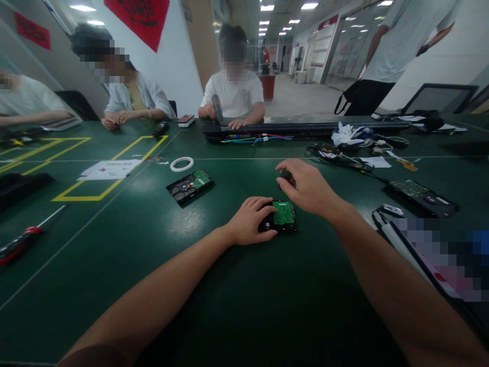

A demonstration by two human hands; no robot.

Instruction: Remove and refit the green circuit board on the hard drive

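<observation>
My left hand (250, 221) lies over the left part of a hard drive (283, 213). Its fingers reach across the drive's top and the thumb is at the near edge. The green circuit board faces up, and the covered left end is partly hidden. Above the drive's far right corner, my right hand (307, 186) is curled around a small dark rounded handle (287, 176). Whether a shaft runs down from that handle I cannot make out. Another hard drive (190, 187), board side up, lies farther off to the left.
A white ring (182, 164) and paper sheets (109, 169) lie at the left, with a red-black screwdriver (28, 237) nearer. To the right are another drive (422, 198), cables (340, 155) and a tablet-like device (420, 255). Across the table a person holds a power screwdriver (217, 108) beside a long black housing (298, 130).
</observation>
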